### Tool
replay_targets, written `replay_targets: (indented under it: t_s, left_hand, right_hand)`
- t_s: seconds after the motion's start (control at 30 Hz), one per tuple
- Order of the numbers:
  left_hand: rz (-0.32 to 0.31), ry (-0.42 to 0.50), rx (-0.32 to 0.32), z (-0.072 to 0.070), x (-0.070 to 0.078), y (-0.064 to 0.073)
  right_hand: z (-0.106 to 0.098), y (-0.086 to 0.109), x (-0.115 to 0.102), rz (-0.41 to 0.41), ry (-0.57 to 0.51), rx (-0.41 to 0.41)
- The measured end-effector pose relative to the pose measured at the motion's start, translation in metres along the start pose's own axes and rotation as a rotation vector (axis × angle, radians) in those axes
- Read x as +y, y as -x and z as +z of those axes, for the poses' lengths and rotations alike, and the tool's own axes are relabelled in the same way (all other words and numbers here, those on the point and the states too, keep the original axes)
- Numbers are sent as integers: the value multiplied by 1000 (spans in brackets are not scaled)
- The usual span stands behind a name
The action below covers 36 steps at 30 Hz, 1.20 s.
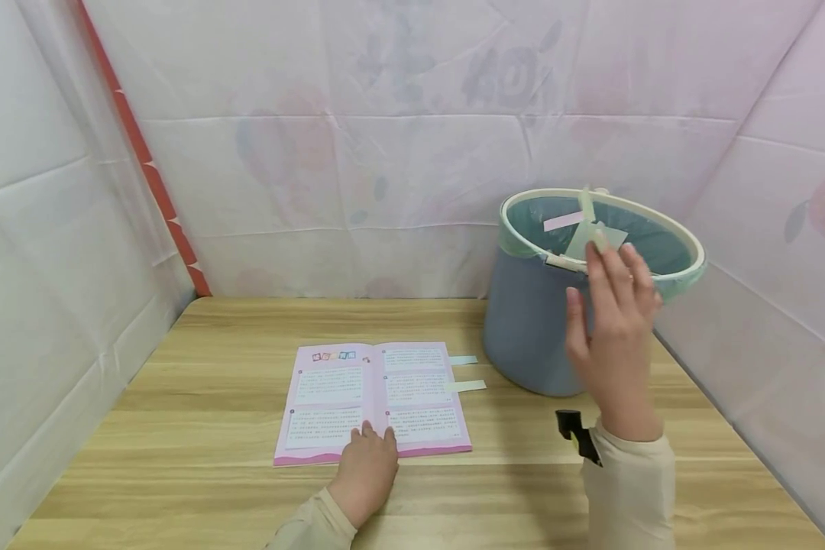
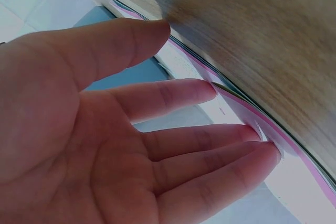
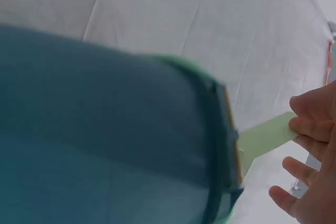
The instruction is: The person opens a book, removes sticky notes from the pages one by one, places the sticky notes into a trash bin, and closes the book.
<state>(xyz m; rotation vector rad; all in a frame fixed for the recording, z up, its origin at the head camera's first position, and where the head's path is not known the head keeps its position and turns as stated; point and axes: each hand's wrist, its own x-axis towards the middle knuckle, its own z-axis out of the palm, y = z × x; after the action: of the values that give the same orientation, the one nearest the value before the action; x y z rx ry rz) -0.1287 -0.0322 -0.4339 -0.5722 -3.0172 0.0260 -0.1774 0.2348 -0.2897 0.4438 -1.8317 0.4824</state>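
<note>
An open booklet [image 1: 374,401] with pink pages lies flat on the wooden table. My left hand [image 1: 367,466] rests on its lower edge near the fold, and the left wrist view shows straight fingers [image 2: 173,94] touching the page. Over the rim of a grey-blue bin [image 1: 532,328], my right hand [image 1: 619,344] pinches a pale green paper strip [image 3: 266,137] between thumb and fingertips. The remaining fingers of that hand are spread apart. Two paper tabs, one light blue [image 1: 464,360] and one cream [image 1: 469,386], stick out from the booklet's right side.
A green liner [image 1: 681,286] folds over the bin's cream rim [image 1: 694,244]. Inside the bin's mouth show a pink strip [image 1: 562,221] and pale green paper pieces. White patterned sheeting [image 1: 412,168] surrounds the table [image 1: 213,412] at the back and both sides.
</note>
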Motion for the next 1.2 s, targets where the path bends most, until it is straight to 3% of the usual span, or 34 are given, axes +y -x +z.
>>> replay_targets:
  t_s: [0.27,0.67,1.0,1.2]
  left_hand:
    - [6,-11,12,0,0,0]
    - [12,-7,-5,0,0,0]
    - [9,-8,-7,0,0,0]
    - [21,-14,5,0,-1,0]
  right_hand:
    - [-14,1,21,66,111,-70]
    - [-8,6,26,105,88,-164]
    - [-9,7,25,132,68,-176]
    - [-10,2,15,67,14,-112]
